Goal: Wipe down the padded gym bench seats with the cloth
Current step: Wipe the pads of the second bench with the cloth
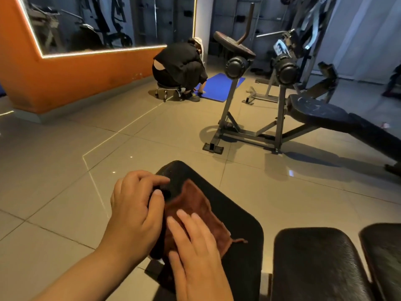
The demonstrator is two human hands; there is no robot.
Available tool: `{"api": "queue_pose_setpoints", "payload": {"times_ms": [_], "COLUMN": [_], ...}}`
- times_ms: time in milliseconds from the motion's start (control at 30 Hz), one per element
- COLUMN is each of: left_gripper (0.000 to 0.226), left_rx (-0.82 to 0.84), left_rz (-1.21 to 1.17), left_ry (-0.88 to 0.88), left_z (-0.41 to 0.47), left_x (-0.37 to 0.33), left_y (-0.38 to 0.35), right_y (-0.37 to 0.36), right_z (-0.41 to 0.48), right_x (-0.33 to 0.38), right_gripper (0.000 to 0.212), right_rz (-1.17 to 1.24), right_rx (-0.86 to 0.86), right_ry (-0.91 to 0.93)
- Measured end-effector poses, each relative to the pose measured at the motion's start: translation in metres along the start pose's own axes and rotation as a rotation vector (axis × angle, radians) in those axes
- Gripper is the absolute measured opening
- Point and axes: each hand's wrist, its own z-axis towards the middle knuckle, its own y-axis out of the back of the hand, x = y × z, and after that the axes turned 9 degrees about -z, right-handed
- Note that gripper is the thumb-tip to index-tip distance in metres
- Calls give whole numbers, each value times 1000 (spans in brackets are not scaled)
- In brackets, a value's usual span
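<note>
Pressure from a flat palm seems what this wipe needs: the right hand [195, 242] lies on the brown cloth [195, 205], fingers [184, 218] straight and gripping nothing, the cloth spread on the near black seat pad [238, 224]. The left hand [136, 207] rests bent on the pad's left edge; whether it clasps it cannot be told. Long overlapping strokes to the far tip, then the neighbouring pads [314, 263], would likely serve. A blue-and-white label [281, 48] on a far machine is too blurred to read.
</note>
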Motion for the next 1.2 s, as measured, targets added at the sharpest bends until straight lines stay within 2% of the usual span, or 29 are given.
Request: {"api": "queue_pose_setpoints", "payload": {"times_ms": [67, 100, 167, 233, 300, 333, 467, 533, 600, 667, 767, 833, 900, 967, 1067, 1133, 1200], "left_gripper": [37, 39, 43, 46, 47, 47, 54, 64, 71, 62, 60, 54, 58, 44, 43, 36, 31], "left_rx": [82, 124, 145, 122, 114, 109, 96, 207, 404, 567, 754, 701, 532, 511, 706, 748, 741], "left_rz": [48, 60, 83, 98, 117, 106, 106, 127, 94, -26, -255, -252, -287, -366, -616, -700, -689], "left_ry": [-84, -112, -91, -44, -31, -28, -3, 70, 139, 234, 527, 700, 873, 918, 973, 1029, 1019], "left_z": [7, 12, 22, 27, 25, 23, 20, 20, 24, 38, 63, 76, 90, 109, 154, 186, 220], "left_x": [-2, -2, -1, 1, -1, -1, 1, 2, 2, 2, -1, -24, -59, -104, -183, -228, -267], "left_y": [-7, -11, -18, -22, -24, -25, -27, -22, -13, -3, 15, 25, 35, 55, 93, 110, 116], "right_y": [0, 0, 0, 0, 5, 15, 20, 17, 23, 35, 58, 88, 131, 186, 273, 322, 361], "right_z": [-7, -6, -3, 8, 32, 52, 99, 99, 96, 95, 104, 120, 135, 144, 148, 148, 148], "right_x": [-32, -54, -91, -107, -93, -76, -20, 2, 20, 37, 63, 86, 102, 120, 144, 155, 152], "right_gripper": [64, 57, 49, 50, 53, 56, 58, 51, 43, 38, 27, 24, 26, 26, 31, 33, 36], "right_rz": [103, 72, 6, -38, 80, 123, 146, 203, 318, 412, 659, 931, 1186, 1339, 1516, 1510, 1332], "right_rx": [-97, -152, -156, -159, -139, -122, -123, -71, -30, 25, -5, -68, -163, -217, -220, -137, -61], "right_ry": [-228, -364, -499, -628, -775, -767, -470, -419, -421, -528, -813, -1024, -1187, -1229, -1227, -1168, -1067]}}
